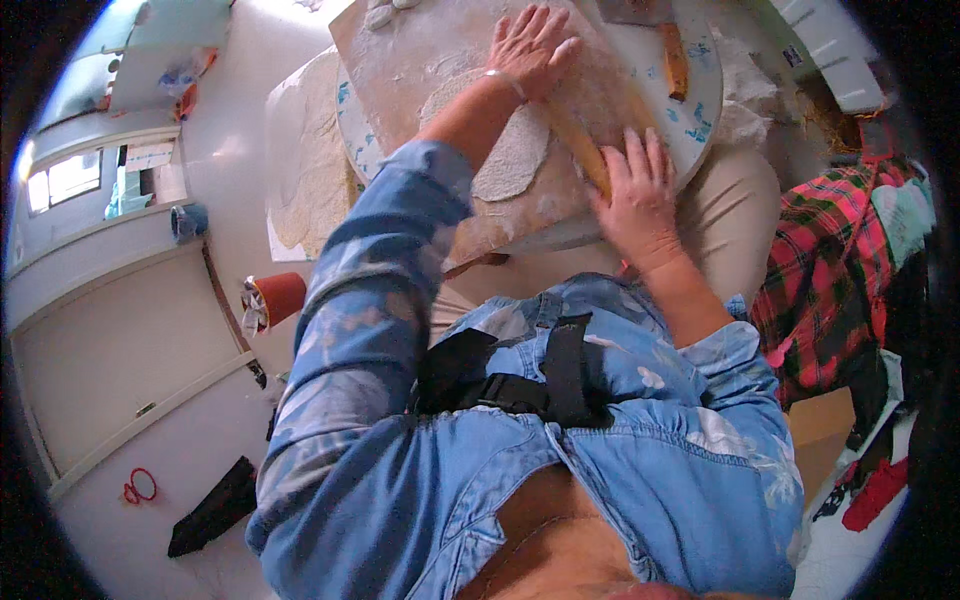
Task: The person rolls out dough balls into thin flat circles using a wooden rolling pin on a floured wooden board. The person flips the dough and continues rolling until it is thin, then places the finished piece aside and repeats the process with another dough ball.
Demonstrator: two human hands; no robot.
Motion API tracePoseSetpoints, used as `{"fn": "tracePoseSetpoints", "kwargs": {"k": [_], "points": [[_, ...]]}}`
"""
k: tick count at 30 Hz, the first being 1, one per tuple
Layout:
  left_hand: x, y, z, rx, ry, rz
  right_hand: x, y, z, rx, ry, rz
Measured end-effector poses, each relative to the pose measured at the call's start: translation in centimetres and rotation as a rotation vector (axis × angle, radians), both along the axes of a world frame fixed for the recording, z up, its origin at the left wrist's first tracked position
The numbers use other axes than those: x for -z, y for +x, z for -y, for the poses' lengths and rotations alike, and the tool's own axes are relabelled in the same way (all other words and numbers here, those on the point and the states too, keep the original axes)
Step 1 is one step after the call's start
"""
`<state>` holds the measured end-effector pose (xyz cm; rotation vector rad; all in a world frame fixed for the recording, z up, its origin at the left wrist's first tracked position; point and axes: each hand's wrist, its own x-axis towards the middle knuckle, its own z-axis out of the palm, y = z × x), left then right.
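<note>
A wooden rolling pin [579, 146] lies slanted over a floured wooden board [480, 238]. My left hand [531, 51] rests over the pin's far end, palm down, with its fingers spread. Near the pin's closer end is my right hand [639, 196], its thumb beside the pin and its fingers stretched forward. A flat oval sheet of dough [510, 161] lies on the board left of the pin, partly hidden under my left forearm. Small pieces of dough [379, 16] sit at the board's far left corner. How firmly either palm grips the pin is hidden.
The board stands on a round white table [705, 112] with blue marks. At its right lies a tool with a wooden handle [675, 64]. A floured sheet [307, 165] is at the left. A reddish-brown bin [281, 298] stands on the floor; plaid cloth [814, 262] hangs at the right.
</note>
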<state>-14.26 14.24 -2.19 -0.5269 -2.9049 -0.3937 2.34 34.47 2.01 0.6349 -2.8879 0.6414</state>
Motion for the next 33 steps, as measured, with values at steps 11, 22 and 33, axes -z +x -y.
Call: {"fn": "tracePoseSetpoints", "kwargs": {"k": [11, 22, 33], "points": [[1.4, 11.5, 15.8, -0.293, -0.126, -0.119, 4.3, -20.7, 3.4, -0.587, 0.024, -0.405], [-1.9, 21.0, 4.1, -0.375, 0.000, -0.017, 4.0, -19.1, -1.0, -0.588, 0.048, -0.446], [-1.5, 21.8, 3.3, -0.415, 0.041, 0.052, 4.9, -17.5, -2.8, -0.573, 0.074, -0.364]]}}
